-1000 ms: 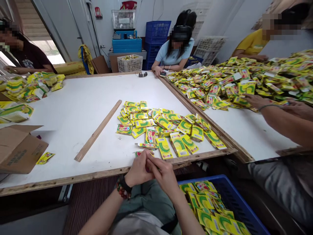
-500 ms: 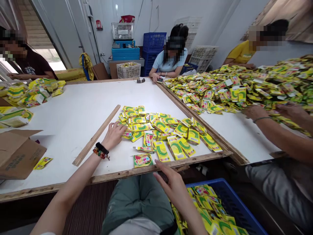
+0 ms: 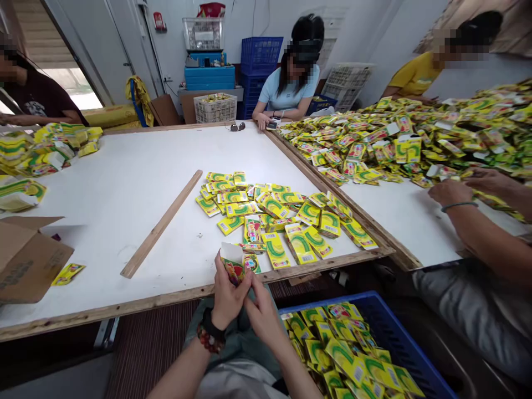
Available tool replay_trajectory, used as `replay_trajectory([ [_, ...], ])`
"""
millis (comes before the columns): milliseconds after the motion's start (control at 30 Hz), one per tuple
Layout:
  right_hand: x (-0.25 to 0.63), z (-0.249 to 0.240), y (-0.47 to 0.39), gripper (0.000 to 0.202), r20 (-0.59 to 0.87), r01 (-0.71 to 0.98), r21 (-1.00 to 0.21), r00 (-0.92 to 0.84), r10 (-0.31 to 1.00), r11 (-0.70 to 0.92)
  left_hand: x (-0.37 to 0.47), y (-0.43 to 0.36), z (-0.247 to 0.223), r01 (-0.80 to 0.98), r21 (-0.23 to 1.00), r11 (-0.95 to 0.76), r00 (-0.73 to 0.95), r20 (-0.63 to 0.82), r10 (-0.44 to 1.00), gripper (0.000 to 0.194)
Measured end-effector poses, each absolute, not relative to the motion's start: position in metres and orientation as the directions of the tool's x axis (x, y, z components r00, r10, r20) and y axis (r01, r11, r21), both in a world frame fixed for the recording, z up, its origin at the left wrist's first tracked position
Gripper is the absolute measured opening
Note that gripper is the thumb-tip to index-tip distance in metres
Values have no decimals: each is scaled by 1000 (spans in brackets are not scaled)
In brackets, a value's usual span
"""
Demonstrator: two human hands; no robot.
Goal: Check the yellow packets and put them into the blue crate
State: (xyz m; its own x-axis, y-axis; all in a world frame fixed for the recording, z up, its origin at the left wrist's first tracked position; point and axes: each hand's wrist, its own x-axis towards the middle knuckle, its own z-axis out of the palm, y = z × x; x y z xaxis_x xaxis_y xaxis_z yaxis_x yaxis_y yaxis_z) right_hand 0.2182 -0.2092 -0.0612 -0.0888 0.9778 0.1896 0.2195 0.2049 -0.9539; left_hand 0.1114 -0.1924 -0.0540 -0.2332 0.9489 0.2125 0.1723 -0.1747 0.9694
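Observation:
Just over the table's front edge, my left hand (image 3: 228, 296) is closed around a small yellow-green box (image 3: 233, 267) whose white end flap stands up. My right hand (image 3: 261, 307) meets it at the box's lower right side, its fingers together against the box; part of its grip is hidden. Past my hands, a loose spread of similar yellow boxes (image 3: 272, 206) lies on the white table (image 3: 166, 144). A box with a red and green front (image 3: 251, 263) lies close by my right fingertips.
A blue crate (image 3: 376, 299) of yellow boxes stands low at my right. A wooden strip (image 3: 162, 224) lies left of the spread, with a cardboard box (image 3: 35, 260) farther left. Beyond a wooden divider (image 3: 332, 194) is a large heap (image 3: 415, 144); co-workers sit around.
My left hand has come back from the far left of the spread with a box in it. My right hand has moved left to meet it. The view has shifted slightly.

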Motion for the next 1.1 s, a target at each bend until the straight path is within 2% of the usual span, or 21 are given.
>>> replay_trajectory([
  [67,225,-65,-210,44,129,97,-986,-72,989,135,117,-192,-59,188,968,-164,-267,211,940,81],
  [167,230,-51,-204,36,28,-92,-995,-43,999,24,118,-192,-73,271,933,-235,-246,303,920,80],
  [300,219,-23,-190,35,-74,-219,-971,-122,990,-100,116,-194,-100,377,830,-411,-154,493,856,73],
  [467,213,-18,-186,42,-140,-327,-921,-225,964,-210,110,-196,-111,473,771,-425,-84,520,850,73],
  [533,216,-19,-188,41,-127,-293,-938,-210,969,-187,109,-197,-107,508,751,-422,-59,519,853,71],
  [667,226,-14,-194,32,3,-121,-993,-101,995,-9,109,-197,-102,490,712,-502,-4,578,816,69],
  [767,231,-11,-194,38,-31,-85,-996,-68,997,-37,110,-198,-101,483,662,-573,33,641,767,66],
  [833,233,-11,-194,40,-46,-71,-996,-77,996,-51,110,-197,-99,505,661,-555,48,621,783,66],
  [900,233,-11,-194,34,35,-8,-999,-114,993,34,109,-196,-94,494,693,-525,65,573,817,67],
  [1000,231,-11,-196,28,220,151,-956,-194,956,251,109,-192,-84,418,740,-526,66,553,830,72],
  [1100,227,-12,-196,26,314,294,-889,-165,935,351,110,-191,-78,407,772,-488,64,508,859,73],
])
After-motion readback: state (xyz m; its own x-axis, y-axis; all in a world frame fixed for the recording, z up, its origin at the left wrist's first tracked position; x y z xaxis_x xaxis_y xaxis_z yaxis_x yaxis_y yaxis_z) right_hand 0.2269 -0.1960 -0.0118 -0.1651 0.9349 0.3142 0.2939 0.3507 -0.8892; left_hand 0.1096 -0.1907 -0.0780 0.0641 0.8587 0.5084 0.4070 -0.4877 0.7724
